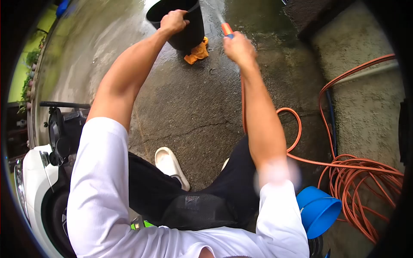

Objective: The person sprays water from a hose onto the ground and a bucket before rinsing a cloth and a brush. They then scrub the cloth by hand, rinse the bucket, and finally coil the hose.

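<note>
My left hand (174,21) is closed over the rim of a black bucket (185,36), which is tilted on the wet concrete ahead of me. In my right hand (240,48) is an orange and blue hose nozzle (227,29), with water spraying from its tip toward the far ground. An orange cloth (198,52) lies crumpled against the bucket's base. The orange hose (243,103) runs back from my right hand. My fingers partly hide the nozzle's grip.
A coiled orange hose (357,180) lies at the right beside a blue bucket (317,210). At the left stands a white vehicle (41,172) with a black wheel. A concrete ledge (365,103) borders the right side. Plants (31,58) line the far left.
</note>
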### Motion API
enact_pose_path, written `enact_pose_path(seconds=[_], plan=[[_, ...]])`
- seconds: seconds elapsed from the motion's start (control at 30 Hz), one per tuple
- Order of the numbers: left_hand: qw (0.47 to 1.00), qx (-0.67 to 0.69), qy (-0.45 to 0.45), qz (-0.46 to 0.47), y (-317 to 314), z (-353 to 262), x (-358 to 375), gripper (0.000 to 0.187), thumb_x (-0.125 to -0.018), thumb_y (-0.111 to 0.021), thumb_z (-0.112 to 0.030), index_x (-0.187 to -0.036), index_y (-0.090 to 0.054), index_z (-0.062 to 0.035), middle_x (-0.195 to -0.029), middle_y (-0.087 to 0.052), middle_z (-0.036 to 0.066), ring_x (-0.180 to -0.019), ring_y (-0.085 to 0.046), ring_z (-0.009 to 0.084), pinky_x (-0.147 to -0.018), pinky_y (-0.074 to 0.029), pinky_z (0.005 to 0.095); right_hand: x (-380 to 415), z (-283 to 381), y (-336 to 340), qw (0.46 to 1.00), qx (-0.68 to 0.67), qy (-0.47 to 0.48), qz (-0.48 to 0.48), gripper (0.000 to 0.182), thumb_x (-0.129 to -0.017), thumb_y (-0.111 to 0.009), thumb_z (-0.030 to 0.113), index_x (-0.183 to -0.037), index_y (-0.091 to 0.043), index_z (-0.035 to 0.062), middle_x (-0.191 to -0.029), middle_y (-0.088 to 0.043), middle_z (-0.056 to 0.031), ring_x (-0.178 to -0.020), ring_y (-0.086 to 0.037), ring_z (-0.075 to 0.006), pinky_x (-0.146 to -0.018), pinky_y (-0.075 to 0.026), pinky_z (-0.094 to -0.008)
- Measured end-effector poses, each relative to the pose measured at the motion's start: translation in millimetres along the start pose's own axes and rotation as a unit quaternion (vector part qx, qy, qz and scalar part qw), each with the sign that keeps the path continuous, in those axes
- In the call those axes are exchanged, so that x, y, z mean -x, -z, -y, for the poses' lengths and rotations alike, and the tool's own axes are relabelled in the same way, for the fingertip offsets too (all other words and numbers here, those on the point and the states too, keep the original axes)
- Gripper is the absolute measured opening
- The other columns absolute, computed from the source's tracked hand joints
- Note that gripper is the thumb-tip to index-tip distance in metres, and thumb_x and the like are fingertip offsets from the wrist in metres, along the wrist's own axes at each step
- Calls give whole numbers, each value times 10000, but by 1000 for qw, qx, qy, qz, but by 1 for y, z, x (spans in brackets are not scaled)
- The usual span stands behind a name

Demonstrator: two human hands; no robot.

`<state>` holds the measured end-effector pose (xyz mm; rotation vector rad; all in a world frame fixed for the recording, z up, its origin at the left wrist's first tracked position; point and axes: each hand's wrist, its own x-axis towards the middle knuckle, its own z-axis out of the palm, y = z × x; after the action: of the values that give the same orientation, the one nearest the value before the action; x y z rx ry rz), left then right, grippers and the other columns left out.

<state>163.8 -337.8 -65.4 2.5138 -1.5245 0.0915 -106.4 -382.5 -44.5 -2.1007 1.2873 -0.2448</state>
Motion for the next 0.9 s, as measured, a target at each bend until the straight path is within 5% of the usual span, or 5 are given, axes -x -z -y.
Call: enact_pose_path(seconds=[0.17,0.4,0.67,0.8,0.9], plan=[[919,300,246,-69,-35,3,-63,658,-815,-796,-318,-1384,-558,-87,-1361,-599,159,-1277,-560,310,-1065,-452,395,9,17,-27,1000,-8,27,1,429,-934,-558,389,-1208,-603,62,-1154,-668,-242,-1112,-627,-438,-946,-493,-518],[756,545,257,-256,-96,15,-116,485,-843,-788,-155,-1214,-570,66,-1118,-679,140,-974,-660,233,-928,-515,322,-4,-11,-16,997,11,-72,9,447,-938,-549,327,-1263,-562,21,-1204,-660,-232,-1134,-642,-402,-965,-501,-510],[357,848,317,-231,-97,-16,-119,516,-919,-692,-234,-1292,-471,46,-1194,-644,173,-969,-688,325,-848,-601,535,-43,-116,33,973,-42,-220,-49,475,-928,-573,396,-1244,-592,42,-1252,-636,-227,-1167,-617,-407,-985,-486,-492],[236,921,269,-155,-114,-25,-143,481,-905,-700,-252,-1325,-535,-86,-1134,-691,110,-950,-698,299,-895,-565,526,-32,-115,45,971,-42,-231,-50,417,-934,-564,384,-1153,-622,34,-967,-729,-163,-926,-720,-322,-856,-531,-448],[212,959,148,-115,-90,-45,-135,448,-1075,-362,-317,-1324,-544,8,-1347,-574,203,-1211,-585,313,-1046,-488,430,-34,-120,39,977,-50,-182,-95,399,-948,-581,326,-1026,-612,-64,-697,-644,-121,-493,-636,-206,-465,-504,-349]])
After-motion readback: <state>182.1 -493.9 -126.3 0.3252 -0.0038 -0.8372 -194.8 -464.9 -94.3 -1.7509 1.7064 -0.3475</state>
